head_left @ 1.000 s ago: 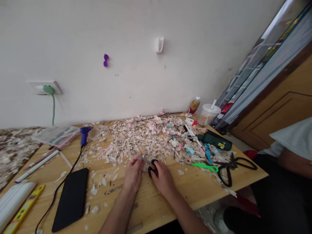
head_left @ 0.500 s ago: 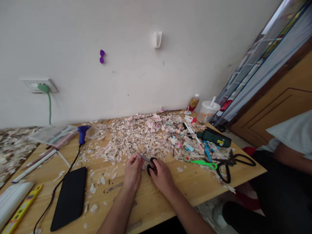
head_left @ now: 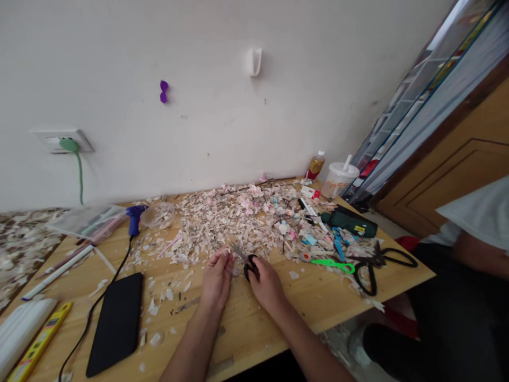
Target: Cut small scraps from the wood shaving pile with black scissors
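Note:
My right hand is closed around the black handles of a small pair of scissors, whose blades point up and left toward my other hand. My left hand is closed in a pinch near the blade tips. A small pale scrap seems to be between its fingertips, too small to name. Just beyond both hands spreads a wide heap of cream and pale pink petal-like scraps. Pink blossoms on a thin brown branch lie at the heap's back.
At right lie large black-handled scissors, a green-handled tool and a dark green pouch. A lidded cup and a bottle stand behind. At left are a blue glue gun and a black tablet. A person sits at right.
My right hand has drawn the scissors slightly right, so the blade tips are now apart from my left fingertips. My left hand has barely moved. The view has shifted slightly.

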`<act>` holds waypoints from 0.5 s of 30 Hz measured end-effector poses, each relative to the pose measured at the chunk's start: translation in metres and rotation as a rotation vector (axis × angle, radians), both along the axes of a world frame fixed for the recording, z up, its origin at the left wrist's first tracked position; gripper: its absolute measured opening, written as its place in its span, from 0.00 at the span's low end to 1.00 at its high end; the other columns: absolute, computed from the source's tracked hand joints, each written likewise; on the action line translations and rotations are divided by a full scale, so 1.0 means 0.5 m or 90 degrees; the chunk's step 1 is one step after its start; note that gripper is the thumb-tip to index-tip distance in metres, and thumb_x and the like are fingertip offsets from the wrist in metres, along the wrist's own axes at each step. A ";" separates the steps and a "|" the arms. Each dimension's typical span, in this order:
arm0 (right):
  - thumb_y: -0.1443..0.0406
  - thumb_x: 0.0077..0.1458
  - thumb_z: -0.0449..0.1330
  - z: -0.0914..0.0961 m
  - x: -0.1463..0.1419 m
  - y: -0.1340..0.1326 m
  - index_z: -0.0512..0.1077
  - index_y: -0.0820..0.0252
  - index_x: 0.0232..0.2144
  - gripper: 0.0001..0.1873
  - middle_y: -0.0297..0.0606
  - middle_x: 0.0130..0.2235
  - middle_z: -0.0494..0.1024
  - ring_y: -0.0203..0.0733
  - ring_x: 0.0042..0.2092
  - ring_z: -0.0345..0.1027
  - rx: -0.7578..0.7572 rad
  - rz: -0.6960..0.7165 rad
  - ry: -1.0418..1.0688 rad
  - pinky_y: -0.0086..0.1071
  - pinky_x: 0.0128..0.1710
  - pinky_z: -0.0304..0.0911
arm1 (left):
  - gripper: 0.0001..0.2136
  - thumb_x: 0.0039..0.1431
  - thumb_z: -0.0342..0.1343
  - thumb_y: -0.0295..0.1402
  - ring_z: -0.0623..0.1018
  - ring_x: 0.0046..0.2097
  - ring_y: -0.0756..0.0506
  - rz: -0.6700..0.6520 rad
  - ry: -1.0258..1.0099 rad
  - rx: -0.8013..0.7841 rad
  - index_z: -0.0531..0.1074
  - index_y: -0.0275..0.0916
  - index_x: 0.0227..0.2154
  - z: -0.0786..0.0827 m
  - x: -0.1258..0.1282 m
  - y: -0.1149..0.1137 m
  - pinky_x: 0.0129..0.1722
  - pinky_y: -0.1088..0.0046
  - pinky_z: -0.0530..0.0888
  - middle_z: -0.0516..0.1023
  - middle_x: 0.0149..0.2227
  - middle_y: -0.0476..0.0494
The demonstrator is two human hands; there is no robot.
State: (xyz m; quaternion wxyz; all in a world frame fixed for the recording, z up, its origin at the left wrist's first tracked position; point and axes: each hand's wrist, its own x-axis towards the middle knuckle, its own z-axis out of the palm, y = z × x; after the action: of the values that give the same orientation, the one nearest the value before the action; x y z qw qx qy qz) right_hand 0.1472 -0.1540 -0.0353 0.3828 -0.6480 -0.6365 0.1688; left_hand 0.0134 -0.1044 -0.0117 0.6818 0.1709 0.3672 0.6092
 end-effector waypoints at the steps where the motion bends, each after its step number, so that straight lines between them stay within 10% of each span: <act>1: 0.67 0.57 0.54 0.003 -0.002 -0.001 0.69 0.62 0.46 0.14 0.45 0.42 0.76 0.49 0.45 0.69 0.005 0.011 -0.017 0.39 0.46 0.64 | 0.10 0.40 0.72 0.32 0.76 0.32 0.53 0.001 0.001 0.004 0.79 0.41 0.28 0.001 0.001 0.000 0.40 0.77 0.74 0.79 0.28 0.53; 15: 0.67 0.58 0.55 0.013 0.000 -0.005 0.70 0.60 0.43 0.10 0.42 0.39 0.75 0.46 0.42 0.68 -0.010 0.042 -0.025 0.36 0.45 0.63 | 0.11 0.40 0.71 0.34 0.76 0.32 0.50 -0.015 0.102 0.076 0.78 0.39 0.29 0.005 0.007 -0.008 0.38 0.74 0.72 0.80 0.29 0.50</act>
State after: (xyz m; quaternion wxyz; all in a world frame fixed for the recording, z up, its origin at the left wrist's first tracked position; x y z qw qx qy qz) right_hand 0.1475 -0.1567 -0.0287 0.3598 -0.6327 -0.6634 0.1736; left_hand 0.0167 -0.1083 -0.0090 0.6463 0.2637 0.3811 0.6062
